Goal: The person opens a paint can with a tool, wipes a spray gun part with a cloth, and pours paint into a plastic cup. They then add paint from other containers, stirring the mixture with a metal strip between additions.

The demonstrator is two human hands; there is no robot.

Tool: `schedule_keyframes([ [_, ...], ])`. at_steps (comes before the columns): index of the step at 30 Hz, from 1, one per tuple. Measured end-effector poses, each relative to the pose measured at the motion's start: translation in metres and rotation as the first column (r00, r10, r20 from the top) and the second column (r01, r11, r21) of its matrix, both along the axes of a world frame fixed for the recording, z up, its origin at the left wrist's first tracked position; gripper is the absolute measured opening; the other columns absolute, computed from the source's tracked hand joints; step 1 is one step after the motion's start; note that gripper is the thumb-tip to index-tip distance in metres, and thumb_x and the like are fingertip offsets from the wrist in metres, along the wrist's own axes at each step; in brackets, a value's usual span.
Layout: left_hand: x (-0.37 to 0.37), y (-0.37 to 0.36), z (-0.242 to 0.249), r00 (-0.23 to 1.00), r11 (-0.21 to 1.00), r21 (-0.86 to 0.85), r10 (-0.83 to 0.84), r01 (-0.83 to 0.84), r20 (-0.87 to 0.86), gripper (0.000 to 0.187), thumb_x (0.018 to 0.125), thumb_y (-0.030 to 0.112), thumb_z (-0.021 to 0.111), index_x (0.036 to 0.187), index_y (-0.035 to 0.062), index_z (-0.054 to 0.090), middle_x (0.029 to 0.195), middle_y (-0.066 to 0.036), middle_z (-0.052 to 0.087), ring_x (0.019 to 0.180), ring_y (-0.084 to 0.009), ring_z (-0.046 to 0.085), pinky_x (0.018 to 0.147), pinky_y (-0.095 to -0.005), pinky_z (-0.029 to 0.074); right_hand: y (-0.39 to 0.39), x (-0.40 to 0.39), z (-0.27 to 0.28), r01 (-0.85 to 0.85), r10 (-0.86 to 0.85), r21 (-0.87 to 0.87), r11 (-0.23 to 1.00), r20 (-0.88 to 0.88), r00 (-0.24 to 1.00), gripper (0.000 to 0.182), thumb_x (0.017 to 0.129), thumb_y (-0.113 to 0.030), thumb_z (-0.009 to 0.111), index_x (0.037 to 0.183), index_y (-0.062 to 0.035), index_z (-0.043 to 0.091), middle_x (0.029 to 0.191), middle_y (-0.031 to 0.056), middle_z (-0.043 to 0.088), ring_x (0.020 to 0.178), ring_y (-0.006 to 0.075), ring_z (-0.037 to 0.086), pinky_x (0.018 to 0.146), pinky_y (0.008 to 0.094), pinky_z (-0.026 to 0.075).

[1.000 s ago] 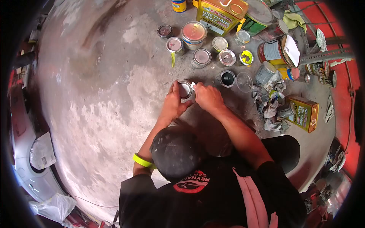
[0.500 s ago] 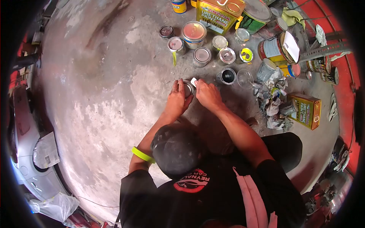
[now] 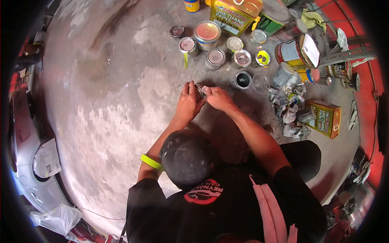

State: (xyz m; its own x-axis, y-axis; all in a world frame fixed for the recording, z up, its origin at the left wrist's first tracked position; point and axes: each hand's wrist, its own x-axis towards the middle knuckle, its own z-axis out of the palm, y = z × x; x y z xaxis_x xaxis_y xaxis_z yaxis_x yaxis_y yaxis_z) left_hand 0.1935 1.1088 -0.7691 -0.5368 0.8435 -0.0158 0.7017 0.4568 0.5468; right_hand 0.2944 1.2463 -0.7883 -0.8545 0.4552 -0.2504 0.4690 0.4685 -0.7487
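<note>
My left hand [image 3: 188, 103] is wrapped round the side of a small round metal can [image 3: 199, 92] that stands on the floor. Only part of the can's top and silver rim shows between my hands. My right hand [image 3: 219, 99] is closed at the can's right edge, fingertips against the rim. What it pinches is mostly covered; a small pale bit shows at the fingertips. Just right of that hand stands an open can of dark paint [image 3: 243, 80], beside a clear plastic cup [image 3: 261, 84].
Several small paint cans, among them one with yellow paint [image 3: 262, 58], stand ahead of my hands. Behind them is a yellow thinner tin [image 3: 235, 18]. Crumpled paper [image 3: 290, 115] and another thinner tin [image 3: 324, 118] lie right. A silver car panel [image 3: 34, 178] is far left.
My right hand has shifted slightly left and turned over the rim. The white piece that stuck out at its fingertips is now mostly covered. My left hand keeps its hold on the can.
</note>
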Motion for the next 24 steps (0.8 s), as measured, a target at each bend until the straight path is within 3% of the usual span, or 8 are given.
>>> schedule_keyframes([
  [3, 0.000, -0.001, -0.003, 1.000, 1.000, 0.026, 0.009, -0.008, -0.009, 0.084, 0.083, 0.031, 0.076, 0.143, -0.0081, 0.032, 0.140, -0.036, 0.041, 0.112, -0.0501, 0.058, 0.092, -0.0499, 0.052, 0.005, -0.005, 0.040, 0.117, -0.044, -0.304, 0.945, 0.236, 0.971, 0.044, 0.103, -0.040, 0.040, 0.105, -0.0048, 0.067, 0.081, 0.0215, 0.069, 0.077, 0.0400, 0.069, 0.071, 0.0531, 0.050],
  [7, 0.000, -0.002, 0.004, 0.998, 1.000, 0.017, -0.007, 0.006, 0.063, 0.080, 0.087, 0.035, 0.072, 0.141, -0.0107, 0.036, 0.138, -0.035, 0.044, 0.119, -0.0496, 0.053, 0.095, -0.0498, 0.050, 0.007, -0.001, 0.026, 0.239, -0.051, -0.515, 0.823, 0.352, 0.934, 0.046, 0.103, -0.043, 0.041, 0.103, -0.0062, 0.068, 0.080, 0.0188, 0.070, 0.073, 0.0362, 0.069, 0.069, 0.0502, 0.051],
  [9, -0.001, -0.003, 0.002, 0.998, 0.998, 0.030, -0.052, 0.053, -0.032, 0.077, 0.089, 0.036, 0.070, 0.139, -0.0125, 0.037, 0.137, -0.033, 0.047, 0.119, -0.0477, 0.054, 0.095, -0.0490, 0.051, 0.000, -0.002, 0.013, 0.109, -0.123, -0.279, 0.954, -0.037, 0.992, 0.046, 0.102, -0.040, 0.041, 0.109, -0.0045, 0.068, 0.099, 0.0276, 0.067, 0.095, 0.0448, 0.065, 0.081, 0.0534, 0.050],
  [10, 0.000, -0.005, 0.001, 0.998, 0.998, 0.028, -0.054, 0.055, -0.034, 0.077, 0.089, 0.036, 0.070, 0.139, -0.0125, 0.037, 0.137, -0.033, 0.047, 0.119, -0.0477, 0.054, 0.095, -0.0490, 0.051, -0.001, -0.001, 0.017, 0.110, -0.126, -0.281, 0.953, -0.038, 0.991, 0.046, 0.102, -0.040, 0.041, 0.109, -0.0045, 0.068, 0.099, 0.0276, 0.067, 0.095, 0.0448, 0.065, 0.081, 0.0534, 0.050],
  [12, -0.002, -0.002, 0.000, 0.976, 0.992, -0.028, -0.127, 0.124, -0.175, 0.075, 0.091, 0.035, 0.067, 0.138, -0.0139, 0.037, 0.137, -0.033, 0.047, 0.118, -0.0466, 0.055, 0.095, -0.0481, 0.051, 0.002, -0.003, 0.028, 0.048, -0.050, 0.022, 0.999, 0.088, 0.995, 0.044, 0.102, -0.038, 0.041, 0.103, -0.0035, 0.068, 0.093, 0.0293, 0.067, 0.087, 0.0471, 0.066, 0.077, 0.0554, 0.052],
  [19, -0.016, -0.007, -0.001, 0.925, 0.955, 0.021, -0.280, 0.295, -0.259, 0.081, 0.090, 0.033, 0.068, 0.142, -0.0157, 0.029, 0.137, -0.034, 0.046, 0.121, -0.0458, 0.052, 0.102, -0.0466, 0.046, 0.014, -0.022, 0.063, -0.072, 0.047, 0.107, 0.992, 0.221, 0.974, 0.039, 0.100, -0.034, 0.045, 0.100, -0.0026, 0.068, 0.090, 0.0232, 0.070, 0.087, 0.0466, 0.066, 0.081, 0.0565, 0.050],
  [21, -0.015, -0.004, 0.011, 0.959, 0.959, 0.023, -0.283, 0.283, -0.027, 0.087, 0.091, 0.032, 0.068, 0.145, -0.0165, 0.021, 0.137, -0.035, 0.045, 0.125, -0.0461, 0.049, 0.106, -0.0472, 0.043, 0.022, -0.024, 0.074, -0.225, 0.175, 0.136, 0.965, 0.308, 0.935, 0.041, 0.101, -0.033, 0.043, 0.097, -0.0023, 0.068, 0.096, 0.0249, 0.069, 0.095, 0.0448, 0.065, 0.084, 0.0547, 0.049],
  [24, -0.017, -0.002, 0.016, 0.957, 0.960, 0.008, -0.280, 0.280, 0.080, 0.090, 0.091, 0.033, 0.068, 0.146, -0.0167, 0.016, 0.138, -0.037, 0.043, 0.127, -0.0474, 0.047, 0.108, -0.0481, 0.041, 0.029, -0.024, 0.044, -0.248, 0.225, 0.071, 0.966, 0.241, 0.944, 0.038, 0.100, -0.032, 0.042, 0.103, -0.0057, 0.069, 0.103, 0.0247, 0.068, 0.097, 0.0429, 0.066, 0.082, 0.0530, 0.052],
])
